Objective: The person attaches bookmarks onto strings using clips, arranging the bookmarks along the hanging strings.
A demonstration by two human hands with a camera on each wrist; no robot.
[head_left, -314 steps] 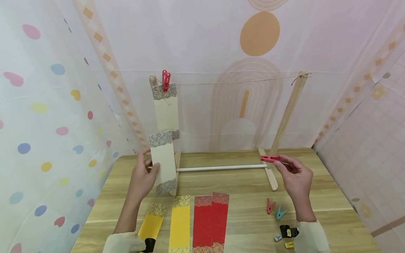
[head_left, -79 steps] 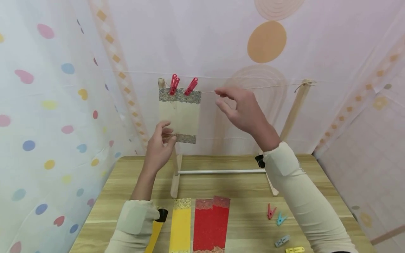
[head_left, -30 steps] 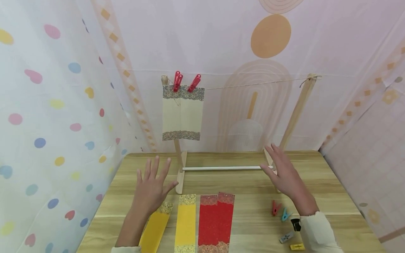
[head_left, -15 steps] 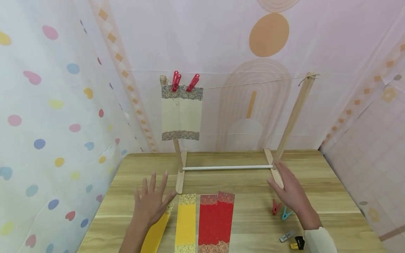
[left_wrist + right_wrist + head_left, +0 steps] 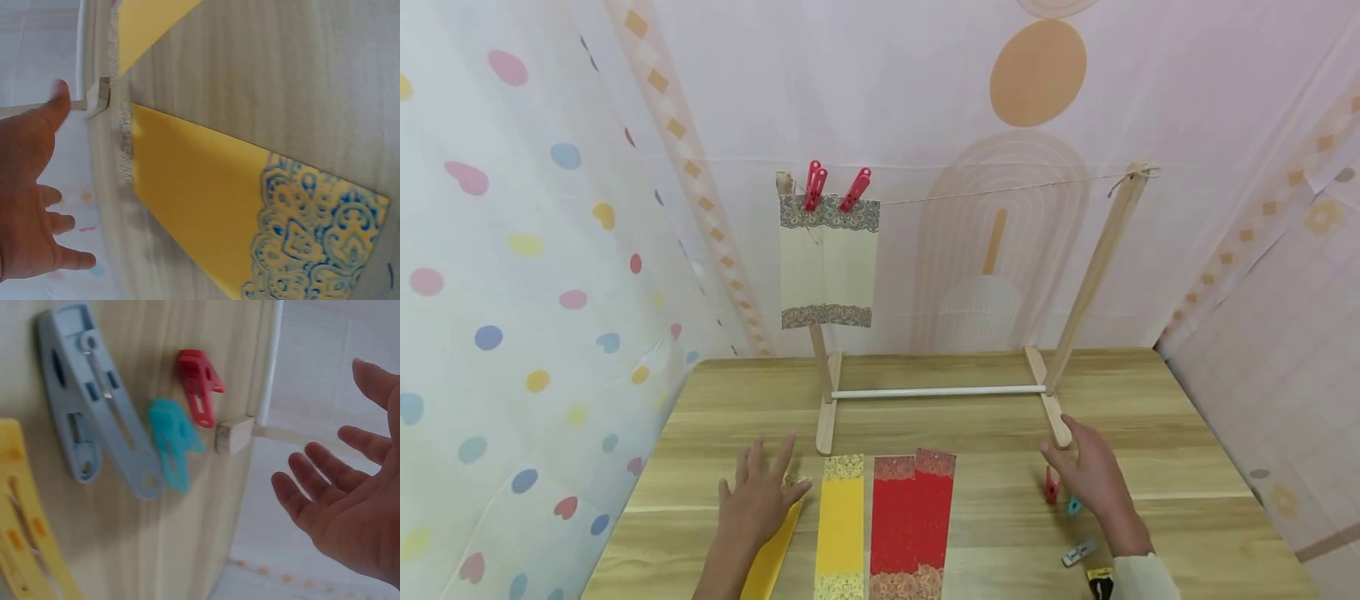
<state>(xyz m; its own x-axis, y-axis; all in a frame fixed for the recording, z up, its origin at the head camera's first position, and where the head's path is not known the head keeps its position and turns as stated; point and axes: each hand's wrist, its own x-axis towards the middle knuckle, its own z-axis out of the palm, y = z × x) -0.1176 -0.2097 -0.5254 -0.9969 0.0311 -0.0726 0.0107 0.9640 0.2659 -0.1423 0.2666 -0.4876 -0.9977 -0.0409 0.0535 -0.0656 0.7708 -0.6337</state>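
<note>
Rack point(image 5: 938, 392) near the counter's point(image 5: 992, 517) back edge | hung cards point(image 5: 846, 267) on its line point(image 5: 985, 195), at the left post point(image 5: 821, 350) | flat strips point(image 5: 895, 525) before the rack, left of centre | loose pegs point(image 5: 106, 400) toward the right edge | left hand point(image 5: 752, 504) by leftmost strip point(image 5: 200, 187), right hand point(image 5: 1093, 479) by pegs

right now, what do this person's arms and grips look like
The left grip and right grip are bare hands, no gloves or rings visible. On the right, a cream sleeve shows, with a small black piece beside it; on the left, no sleeve shows.

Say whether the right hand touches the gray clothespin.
Apart: the right wrist view shows a clear gap between the right hand and the gray clothespin.
</note>
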